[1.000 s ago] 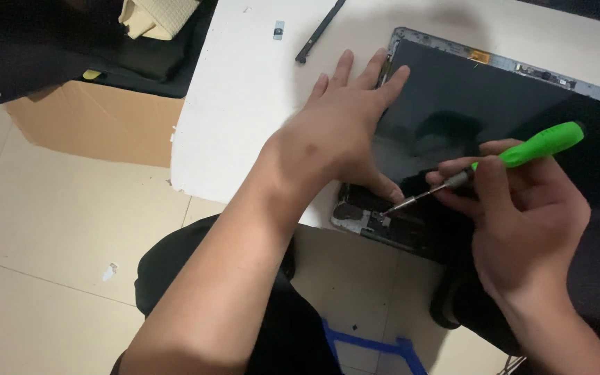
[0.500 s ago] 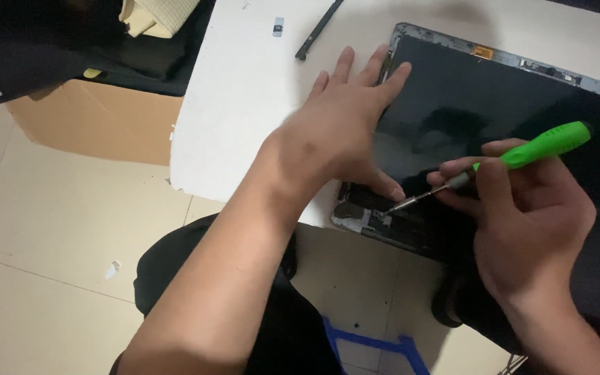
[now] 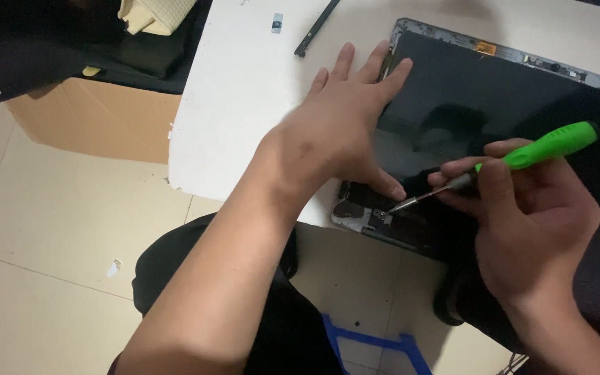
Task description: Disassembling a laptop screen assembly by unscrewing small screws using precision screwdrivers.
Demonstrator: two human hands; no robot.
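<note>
Screwdriver (image 3: 522, 154), green-handled, pinched in right hand (image 3: 529, 222) fingers; long axis slants down-left, tip on hinge bracket (image 3: 382, 217) at laptop screen panel (image 3: 494, 104) corner. Left hand (image 3: 342, 132) spread flat, thumb just beside tip.

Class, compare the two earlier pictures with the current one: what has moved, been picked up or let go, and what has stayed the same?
Nothing visibly changed. The left hand still presses flat on the screen panel's corner, and the right hand still holds the green screwdriver, its tip at the hinge by the table edge. The black strip lies where it was.
</note>
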